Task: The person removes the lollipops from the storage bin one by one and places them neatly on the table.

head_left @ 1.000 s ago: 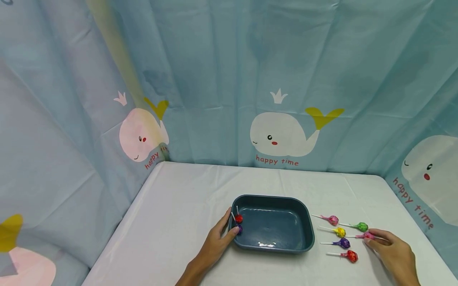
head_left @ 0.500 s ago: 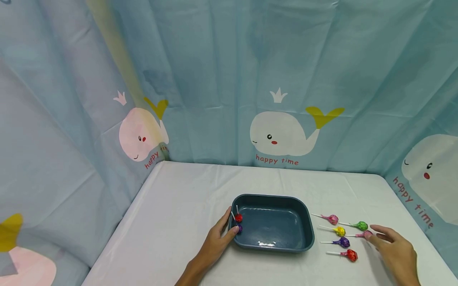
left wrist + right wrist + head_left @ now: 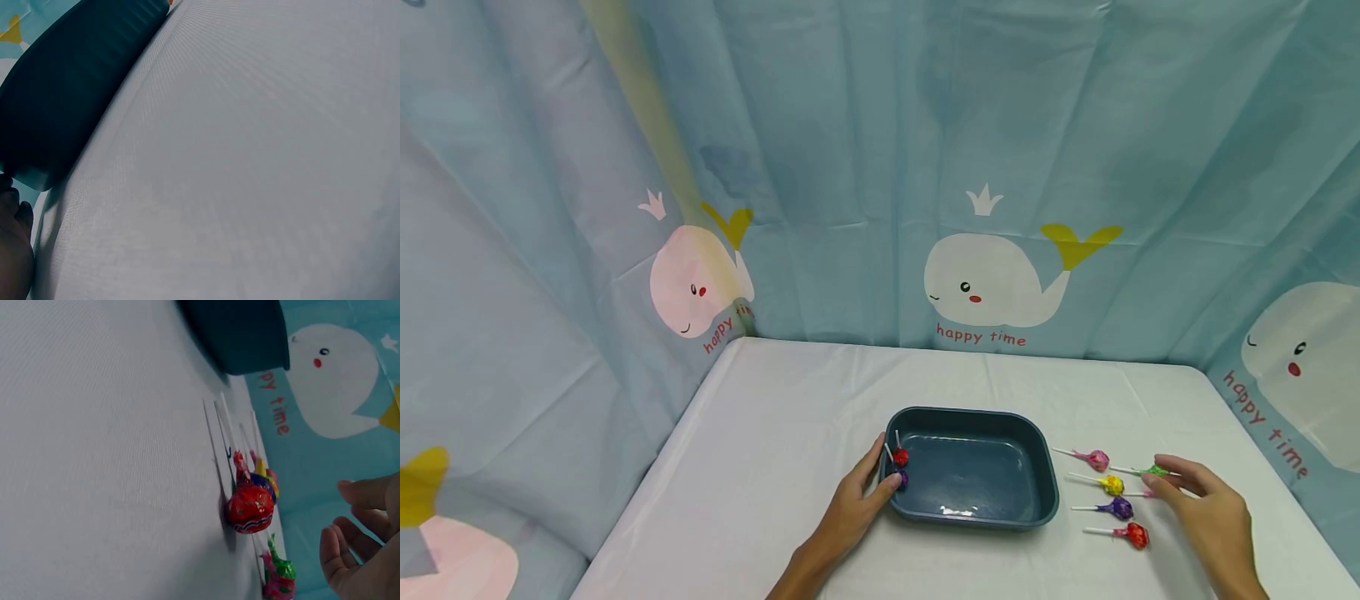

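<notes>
In the head view, my left hand (image 3: 852, 502) grips the left end of a dark blue-green plastic basin (image 3: 1051, 479), thumb over the rim. Inside that end are a red lollipop (image 3: 900, 457) and a purple one partly behind the thumb. My right hand (image 3: 1210, 512) hovers by the green lollipop (image 3: 1154, 470), fingers bent and partly covering it. The right wrist view shows that hand (image 3: 369, 534) apart from the candies, nothing between its fingers. A second pink lollipop (image 3: 278, 589) lies beside the green one (image 3: 285, 569), its head hidden by the hand in the head view.
Between basin and right hand lie a pink lollipop (image 3: 1099, 460), a yellow lollipop (image 3: 1113, 485), a purple lollipop (image 3: 1122, 508) and a red lollipop (image 3: 1138, 536), sticks pointing left. A white cloth (image 3: 790, 417) covers the table. Whale-printed curtains (image 3: 850, 167) surround it.
My right hand has left the second pink lollipop and shifted left and slightly away from me, toward the green one. The left hand and basin stay put.
</notes>
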Action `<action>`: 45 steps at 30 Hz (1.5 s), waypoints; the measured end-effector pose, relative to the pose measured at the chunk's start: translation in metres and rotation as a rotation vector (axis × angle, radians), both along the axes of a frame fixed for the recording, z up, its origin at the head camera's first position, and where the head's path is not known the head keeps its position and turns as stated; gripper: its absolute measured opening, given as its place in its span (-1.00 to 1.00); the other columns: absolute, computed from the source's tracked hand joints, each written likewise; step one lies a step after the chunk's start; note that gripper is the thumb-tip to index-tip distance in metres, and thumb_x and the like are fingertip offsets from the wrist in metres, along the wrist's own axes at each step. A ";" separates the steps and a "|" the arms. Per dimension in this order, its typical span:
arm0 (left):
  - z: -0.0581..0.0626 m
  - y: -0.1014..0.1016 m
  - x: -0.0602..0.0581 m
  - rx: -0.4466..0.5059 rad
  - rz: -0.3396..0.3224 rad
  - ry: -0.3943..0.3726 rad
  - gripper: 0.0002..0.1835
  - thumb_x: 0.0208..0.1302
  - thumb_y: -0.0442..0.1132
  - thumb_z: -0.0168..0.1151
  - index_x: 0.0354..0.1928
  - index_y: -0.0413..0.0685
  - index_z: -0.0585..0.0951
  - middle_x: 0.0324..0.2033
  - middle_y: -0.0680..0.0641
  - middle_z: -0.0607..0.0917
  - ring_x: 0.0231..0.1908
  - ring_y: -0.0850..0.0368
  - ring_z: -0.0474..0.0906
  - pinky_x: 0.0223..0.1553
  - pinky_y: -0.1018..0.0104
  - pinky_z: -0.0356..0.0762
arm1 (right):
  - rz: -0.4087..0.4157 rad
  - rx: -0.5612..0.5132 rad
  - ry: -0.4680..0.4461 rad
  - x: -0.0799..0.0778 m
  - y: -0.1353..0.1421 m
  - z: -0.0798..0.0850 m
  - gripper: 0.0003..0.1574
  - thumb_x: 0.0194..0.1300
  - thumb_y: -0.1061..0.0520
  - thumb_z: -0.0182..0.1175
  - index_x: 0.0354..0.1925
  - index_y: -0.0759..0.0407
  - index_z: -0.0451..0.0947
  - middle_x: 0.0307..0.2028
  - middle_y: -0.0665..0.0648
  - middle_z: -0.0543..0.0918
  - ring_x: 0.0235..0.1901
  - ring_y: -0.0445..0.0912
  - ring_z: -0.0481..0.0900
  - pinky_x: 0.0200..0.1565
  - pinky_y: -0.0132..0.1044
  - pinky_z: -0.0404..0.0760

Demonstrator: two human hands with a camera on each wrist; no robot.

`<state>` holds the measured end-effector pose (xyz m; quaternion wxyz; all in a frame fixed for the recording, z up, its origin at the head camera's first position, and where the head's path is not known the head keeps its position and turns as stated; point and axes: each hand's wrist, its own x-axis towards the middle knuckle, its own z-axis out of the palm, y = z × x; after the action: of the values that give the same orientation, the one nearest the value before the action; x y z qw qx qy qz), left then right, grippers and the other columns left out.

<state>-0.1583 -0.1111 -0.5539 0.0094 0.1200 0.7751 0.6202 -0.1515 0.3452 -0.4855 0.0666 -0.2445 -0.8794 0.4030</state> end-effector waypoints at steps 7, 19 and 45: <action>0.001 0.000 0.001 0.002 -0.001 -0.004 -0.20 0.58 -0.08 0.26 0.69 -0.02 0.14 0.65 0.00 0.18 0.65 -0.02 0.03 0.45 0.64 -0.03 | 0.050 -0.056 0.048 0.000 -0.019 0.004 -0.41 0.54 -0.05 0.31 0.35 0.23 0.56 0.30 0.36 0.64 -0.33 -0.62 0.50 -0.33 -0.74 0.52; -0.001 0.001 0.000 -0.013 0.005 -0.002 -0.21 0.58 -0.10 0.25 0.69 -0.01 0.14 0.65 0.02 0.18 0.65 0.02 0.02 0.49 0.58 -0.05 | 0.126 -0.096 0.079 0.000 -0.055 0.010 -0.32 0.52 -0.16 0.31 0.40 0.17 0.53 0.28 0.27 0.67 0.02 -0.14 0.74 -0.24 -0.74 0.53; 0.002 0.001 0.001 -0.018 0.008 -0.003 -0.19 0.58 -0.05 0.24 0.69 -0.07 0.13 0.66 -0.05 0.17 0.65 0.03 0.02 0.48 0.60 -0.05 | 0.342 -0.309 0.211 -0.006 -0.118 0.019 -0.37 0.43 -0.05 0.44 0.35 0.14 0.58 0.20 0.22 0.73 -0.06 -0.41 0.68 -0.09 -0.52 0.70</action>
<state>-0.1574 -0.1103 -0.5522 0.0093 0.1158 0.7810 0.6137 -0.1575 0.2272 -0.4664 0.0509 -0.0559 -0.8241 0.5613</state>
